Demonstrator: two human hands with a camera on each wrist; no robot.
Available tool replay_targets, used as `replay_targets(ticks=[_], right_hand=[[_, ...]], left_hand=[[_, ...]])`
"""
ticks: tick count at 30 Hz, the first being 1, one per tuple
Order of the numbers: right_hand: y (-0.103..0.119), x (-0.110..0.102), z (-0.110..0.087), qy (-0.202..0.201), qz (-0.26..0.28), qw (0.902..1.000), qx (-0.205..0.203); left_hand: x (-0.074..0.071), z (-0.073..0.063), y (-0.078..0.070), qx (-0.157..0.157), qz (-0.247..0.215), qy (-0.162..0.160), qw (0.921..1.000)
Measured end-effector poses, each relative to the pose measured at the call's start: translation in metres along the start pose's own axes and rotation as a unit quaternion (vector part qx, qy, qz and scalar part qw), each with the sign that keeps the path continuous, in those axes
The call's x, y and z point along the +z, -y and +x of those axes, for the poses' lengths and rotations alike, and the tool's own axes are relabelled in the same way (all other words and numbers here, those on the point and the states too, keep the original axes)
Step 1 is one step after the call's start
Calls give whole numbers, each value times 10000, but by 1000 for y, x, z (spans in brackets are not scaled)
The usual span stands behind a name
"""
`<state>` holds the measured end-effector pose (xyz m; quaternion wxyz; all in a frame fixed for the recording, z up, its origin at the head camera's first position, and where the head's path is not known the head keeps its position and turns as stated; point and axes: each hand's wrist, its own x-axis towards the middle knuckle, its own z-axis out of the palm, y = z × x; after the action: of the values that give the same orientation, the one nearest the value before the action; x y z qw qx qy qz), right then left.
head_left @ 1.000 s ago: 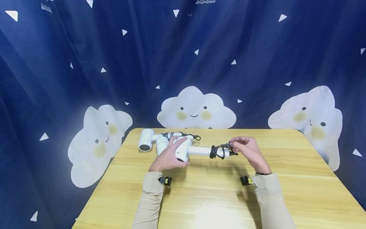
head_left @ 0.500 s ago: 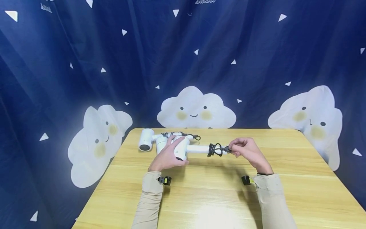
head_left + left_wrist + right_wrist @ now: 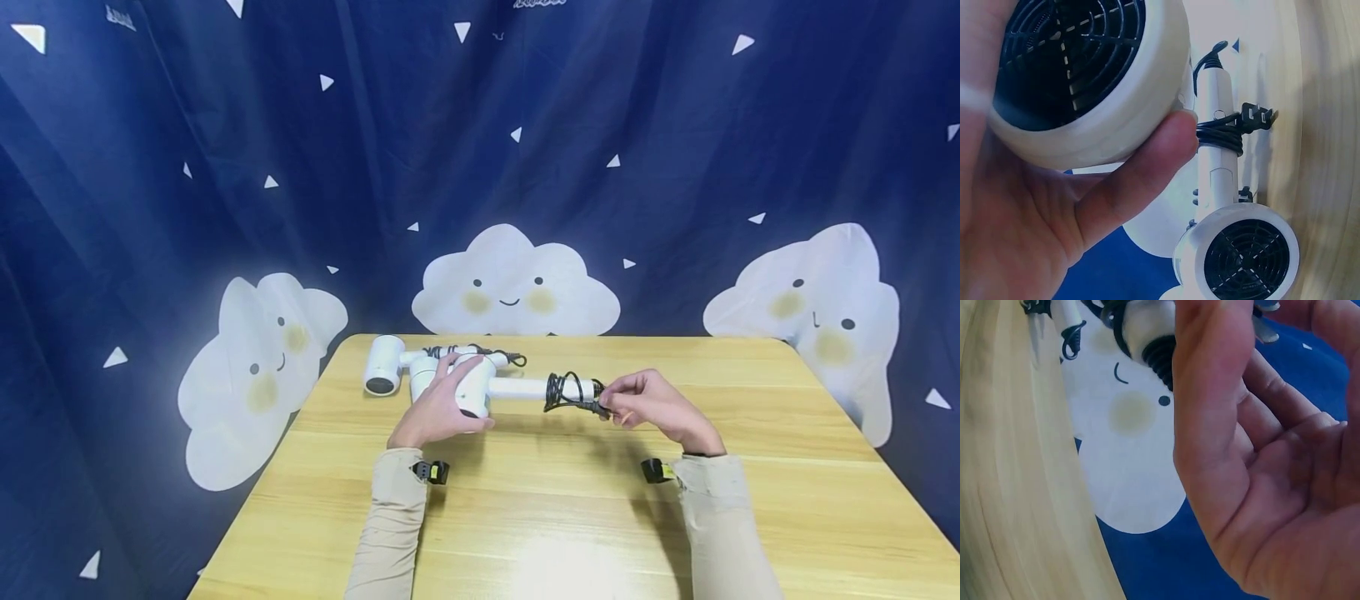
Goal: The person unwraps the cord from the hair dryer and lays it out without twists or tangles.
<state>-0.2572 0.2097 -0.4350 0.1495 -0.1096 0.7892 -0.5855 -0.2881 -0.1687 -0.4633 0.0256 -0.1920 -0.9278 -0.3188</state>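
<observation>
In the head view my left hand [image 3: 435, 412] grips the round head of a white hair dryer [image 3: 474, 393], thumb on the near side and fingers over the top. Its handle points right, with a black cord [image 3: 558, 393] wound in loops round the far part. At the handle's end my right hand [image 3: 660, 408] pinches the cord's black plug [image 3: 597, 408] between thumb and fingertips. The right wrist view shows the metal prongs [image 3: 1266, 332] sticking out past the thumb. Up close in the left wrist view is the dryer's dark grille [image 3: 1072, 59].
Behind the held dryer lie another white hair dryer [image 3: 423, 375] and, farther left, one more [image 3: 383, 367], their cords wound round the handles. The wooden table [image 3: 540, 500] ends at a dark blue curtain [image 3: 480, 150] with printed clouds.
My right hand has brought the plug down from above the handle's end to its near lower side, drawing the cord closer round it. The held dryer has shifted slightly left with my left hand.
</observation>
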Motion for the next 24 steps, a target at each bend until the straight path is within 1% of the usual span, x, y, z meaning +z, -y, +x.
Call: replay_targets(ticks=[3, 9, 15, 24], right_hand=[[-3, -2, 1, 233, 94, 9997, 38], [-9, -4, 2, 633, 606, 9959, 222], [-15, -5, 4, 817, 836, 9924, 375], [-27, -9, 9, 1066, 996, 9888, 307]], left_hand=[[0, 0, 0, -11, -14, -11, 10000], [-1, -1, 0, -37, -66, 16, 10000], [-2, -2, -1, -96, -82, -14, 9999], [-3, -3, -1, -167, -90, -62, 9998]])
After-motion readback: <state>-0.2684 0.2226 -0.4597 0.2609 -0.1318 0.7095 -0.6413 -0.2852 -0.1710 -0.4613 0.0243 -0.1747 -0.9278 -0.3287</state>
